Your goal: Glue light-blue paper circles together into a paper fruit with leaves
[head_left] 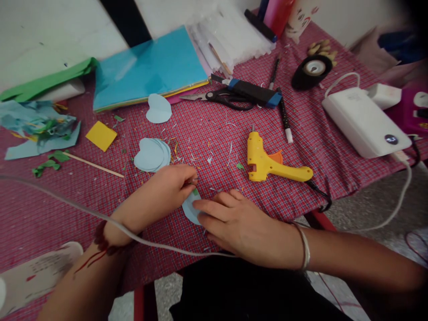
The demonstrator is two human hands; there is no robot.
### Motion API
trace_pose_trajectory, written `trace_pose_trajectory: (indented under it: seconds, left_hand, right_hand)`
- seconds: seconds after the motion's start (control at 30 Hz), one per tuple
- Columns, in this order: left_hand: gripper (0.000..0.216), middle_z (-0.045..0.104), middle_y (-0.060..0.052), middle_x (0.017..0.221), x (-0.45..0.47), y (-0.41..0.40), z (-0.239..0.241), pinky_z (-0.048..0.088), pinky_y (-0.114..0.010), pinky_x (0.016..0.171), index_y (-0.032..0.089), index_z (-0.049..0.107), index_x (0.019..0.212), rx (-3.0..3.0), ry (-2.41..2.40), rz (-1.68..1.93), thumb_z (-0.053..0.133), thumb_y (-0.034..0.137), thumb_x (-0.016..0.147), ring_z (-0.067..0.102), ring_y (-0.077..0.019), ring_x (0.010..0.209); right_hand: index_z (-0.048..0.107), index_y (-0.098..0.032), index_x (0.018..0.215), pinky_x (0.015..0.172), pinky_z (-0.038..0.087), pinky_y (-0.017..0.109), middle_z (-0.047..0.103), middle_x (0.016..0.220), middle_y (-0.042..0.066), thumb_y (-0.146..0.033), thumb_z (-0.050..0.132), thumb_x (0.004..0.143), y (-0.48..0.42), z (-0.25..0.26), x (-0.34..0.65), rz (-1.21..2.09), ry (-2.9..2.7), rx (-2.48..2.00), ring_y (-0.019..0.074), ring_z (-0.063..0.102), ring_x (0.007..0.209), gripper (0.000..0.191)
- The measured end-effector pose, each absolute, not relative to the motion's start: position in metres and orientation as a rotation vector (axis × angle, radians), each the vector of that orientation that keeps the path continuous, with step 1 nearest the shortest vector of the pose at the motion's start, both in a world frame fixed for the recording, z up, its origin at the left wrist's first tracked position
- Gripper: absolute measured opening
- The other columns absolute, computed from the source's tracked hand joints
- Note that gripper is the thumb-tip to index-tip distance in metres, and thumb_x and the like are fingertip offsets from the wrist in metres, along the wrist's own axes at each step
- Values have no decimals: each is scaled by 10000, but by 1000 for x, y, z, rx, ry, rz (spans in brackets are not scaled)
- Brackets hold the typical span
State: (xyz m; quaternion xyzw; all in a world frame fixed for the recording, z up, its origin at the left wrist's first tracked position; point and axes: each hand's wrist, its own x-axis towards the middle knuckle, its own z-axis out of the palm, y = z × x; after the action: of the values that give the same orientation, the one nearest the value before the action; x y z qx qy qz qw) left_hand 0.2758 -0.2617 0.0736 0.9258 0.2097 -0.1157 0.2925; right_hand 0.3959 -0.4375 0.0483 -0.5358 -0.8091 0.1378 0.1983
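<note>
A light blue paper petal (190, 211) lies on the checked cloth close to the table's front edge, with a small green spot at its upper end. My left hand (169, 186) is closed in a pinch just above that end; whatever its fingertips hold is too small to make out. Fingers stretched out and apart, my right hand (242, 225) rests on the petal's right side and covers part of it. Beyond my left hand sits a small stack of light blue petals (149, 156), and a single petal (158, 108) lies farther back.
A yellow glue gun (264, 158) lies right of centre. Behind are black scissors (230, 98), a utility knife (252, 92) and blue paper sheets (150, 67). At right stands a white power bank (364, 120). A pale cable (150, 243) crosses over my left wrist. Paper scraps (36, 122) lie left.
</note>
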Motion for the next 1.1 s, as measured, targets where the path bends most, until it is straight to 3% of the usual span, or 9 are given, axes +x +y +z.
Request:
trace_pose_trajectory:
  seconds: [0.17,0.33,0.53,0.83,0.97,1.1]
  left_hand:
    - [104,469,36,623,274,-259,71,299,-261,567,182,520,667,2433,530,-289,470,134,744,414,-110,573]
    - [131,534,48,675,266,-251,78,350,-245,580,186,626,887,2369,564,-203,601,226,765,476,-107,595]
    - [162,558,40,670,257,-255,113,357,-257,569,197,647,890,2486,633,35,584,331,827,489,-116,581]
    - [148,605,-24,766,239,-334,107,350,-307,576,202,533,813,2892,683,-411,484,289,922,591,-193,667]
    - [313,628,-96,855,237,-369,88,351,-319,544,165,514,936,2967,1003,-373,443,470,938,647,-271,751]
    - [426,640,-103,906,239,-381,71,373,-315,551,171,484,975,2829,1324,-251,445,588,893,663,-286,778]
  right_hand:
    - [566,-170,1139,714,478,279,628,971,46,-109,480,956,-467,52,408,543,-1843,-1243,146,555,851,211]
    - [585,-197,899,600,462,194,557,824,-11,-69,578,895,-476,50,415,847,-1398,-1343,79,559,699,128]
    - [567,-185,805,651,443,213,557,785,-20,-82,591,889,-473,38,412,864,-1406,-1416,85,551,713,135]
    - [469,-198,816,606,389,238,500,750,-18,-110,487,914,-472,36,410,802,-1491,-1491,113,473,658,133]
    - [456,-204,838,595,364,257,510,737,-19,-203,457,943,-472,32,408,803,-1462,-1480,122,468,631,105]
    - [502,-202,841,601,360,258,525,717,-26,-256,473,945,-473,30,405,814,-1434,-1442,124,485,632,120]
